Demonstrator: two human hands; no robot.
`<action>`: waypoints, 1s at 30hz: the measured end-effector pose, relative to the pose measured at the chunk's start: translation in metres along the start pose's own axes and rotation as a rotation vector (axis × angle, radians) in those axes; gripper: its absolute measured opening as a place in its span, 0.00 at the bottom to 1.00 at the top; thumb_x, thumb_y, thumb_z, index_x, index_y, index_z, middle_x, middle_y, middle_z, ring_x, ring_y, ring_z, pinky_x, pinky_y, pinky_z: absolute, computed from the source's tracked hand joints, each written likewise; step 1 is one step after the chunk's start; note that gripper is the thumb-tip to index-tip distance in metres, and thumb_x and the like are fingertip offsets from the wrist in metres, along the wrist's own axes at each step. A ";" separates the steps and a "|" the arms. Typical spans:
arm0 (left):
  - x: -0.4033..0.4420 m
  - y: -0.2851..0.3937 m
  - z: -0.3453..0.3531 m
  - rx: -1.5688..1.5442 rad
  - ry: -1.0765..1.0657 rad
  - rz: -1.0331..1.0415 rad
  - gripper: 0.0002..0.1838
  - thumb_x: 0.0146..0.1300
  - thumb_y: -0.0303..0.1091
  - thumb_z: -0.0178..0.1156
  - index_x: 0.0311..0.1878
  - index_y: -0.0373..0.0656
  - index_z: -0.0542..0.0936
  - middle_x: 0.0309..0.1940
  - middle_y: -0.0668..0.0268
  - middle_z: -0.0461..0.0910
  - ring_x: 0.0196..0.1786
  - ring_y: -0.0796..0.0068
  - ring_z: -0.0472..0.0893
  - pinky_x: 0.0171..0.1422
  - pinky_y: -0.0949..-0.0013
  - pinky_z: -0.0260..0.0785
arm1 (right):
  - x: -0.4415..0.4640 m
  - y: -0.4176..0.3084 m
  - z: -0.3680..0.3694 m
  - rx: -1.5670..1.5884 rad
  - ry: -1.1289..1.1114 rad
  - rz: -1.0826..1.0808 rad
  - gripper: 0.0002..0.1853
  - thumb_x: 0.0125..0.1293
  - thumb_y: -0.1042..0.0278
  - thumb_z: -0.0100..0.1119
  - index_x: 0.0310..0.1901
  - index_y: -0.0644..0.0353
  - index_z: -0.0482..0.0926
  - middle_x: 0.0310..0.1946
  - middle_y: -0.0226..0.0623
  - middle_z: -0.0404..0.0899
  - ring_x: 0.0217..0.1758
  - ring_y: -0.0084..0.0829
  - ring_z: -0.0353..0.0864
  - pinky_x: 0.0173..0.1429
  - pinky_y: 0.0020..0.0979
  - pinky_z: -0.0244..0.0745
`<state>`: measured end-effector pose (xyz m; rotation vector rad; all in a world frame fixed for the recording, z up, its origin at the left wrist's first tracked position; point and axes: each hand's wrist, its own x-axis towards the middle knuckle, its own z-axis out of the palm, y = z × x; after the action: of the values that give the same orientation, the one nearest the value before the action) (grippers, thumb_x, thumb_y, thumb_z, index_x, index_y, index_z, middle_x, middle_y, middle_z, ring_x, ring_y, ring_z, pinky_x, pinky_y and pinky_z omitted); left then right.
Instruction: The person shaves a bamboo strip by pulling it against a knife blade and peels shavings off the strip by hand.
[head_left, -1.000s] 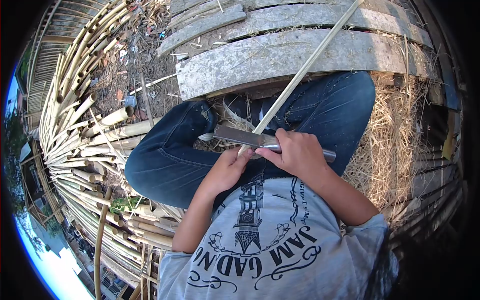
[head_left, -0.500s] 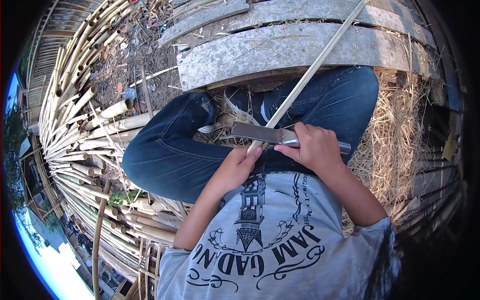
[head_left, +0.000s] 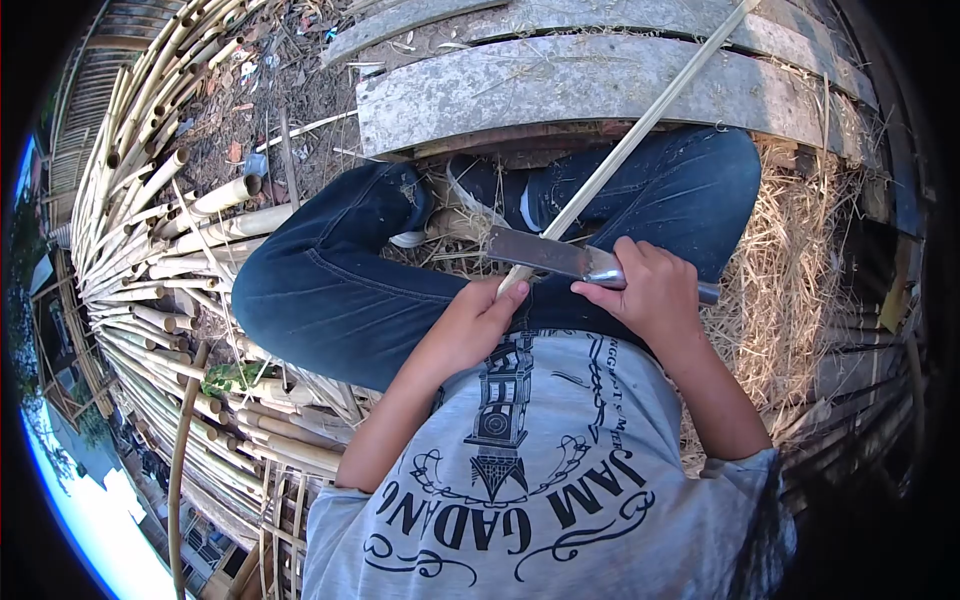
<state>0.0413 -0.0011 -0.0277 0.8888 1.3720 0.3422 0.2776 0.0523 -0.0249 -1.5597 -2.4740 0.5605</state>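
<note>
A long, pale bamboo strip (head_left: 640, 128) runs from my lap up to the right, past the planks. It looks split lengthwise into slats. My left hand (head_left: 482, 318) is closed round its lower end, thumb on top. My right hand (head_left: 655, 292) grips the metal handle of a broad-bladed knife (head_left: 540, 252). The dark blade lies across the strip just above my left hand, its tip pointing left. Whether its edge is cutting into the bamboo, I cannot tell.
Weathered planks (head_left: 600, 80) lie in front of my crossed legs (head_left: 340, 270). Many cut bamboo poles (head_left: 220, 200) are piled on the left. Straw-like shavings (head_left: 785, 270) cover the ground on the right. A leaning pole (head_left: 183, 450) stands at lower left.
The knife and my right hand have shifted slightly right, and more of the blade's neck shows. My left hand still holds the strip's end. The whole view has shifted a little.
</note>
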 end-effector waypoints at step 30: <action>0.003 -0.008 -0.014 0.008 0.026 0.029 0.22 0.78 0.48 0.49 0.30 0.41 0.72 0.19 0.77 0.64 0.23 0.85 0.61 0.27 0.74 0.54 | 0.034 -0.024 0.014 0.025 -0.080 -0.006 0.32 0.55 0.31 0.64 0.30 0.58 0.74 0.23 0.42 0.80 0.26 0.44 0.84 0.26 0.42 0.76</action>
<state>0.0261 0.0008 -0.0351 0.9144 1.3860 0.3722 0.2379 0.0700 -0.0306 -1.5491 -2.5184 0.6636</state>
